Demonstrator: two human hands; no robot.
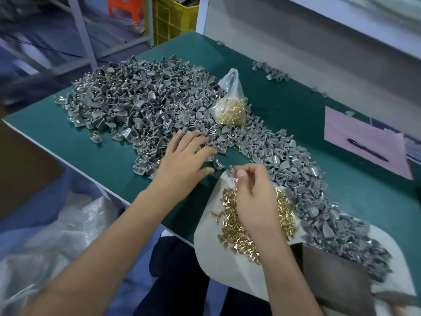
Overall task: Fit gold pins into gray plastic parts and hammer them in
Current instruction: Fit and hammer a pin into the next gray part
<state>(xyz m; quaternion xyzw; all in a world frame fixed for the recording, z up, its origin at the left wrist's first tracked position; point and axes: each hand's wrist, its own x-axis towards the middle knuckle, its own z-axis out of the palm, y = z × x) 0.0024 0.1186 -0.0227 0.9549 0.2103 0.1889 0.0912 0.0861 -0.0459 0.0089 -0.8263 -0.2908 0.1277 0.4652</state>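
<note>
Left hand flat, fingers spread on gray parts, frame centre. Right hand pinches gray part above gold pins. Risk: pins scatter off bench edge.

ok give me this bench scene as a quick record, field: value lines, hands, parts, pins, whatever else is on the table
left hand: fingers spread, reaching into the gray plastic parts
right hand: fingers curled, pinching something small over the loose gold pins; what it pinches is too small to tell
loose gold pins: heaped on a white sheet at the table's near edge
bagged pins: clear plastic bag resting on the gray pile
table: green surface
pen: lying on pink paper, far right
hammer: not visible
</note>
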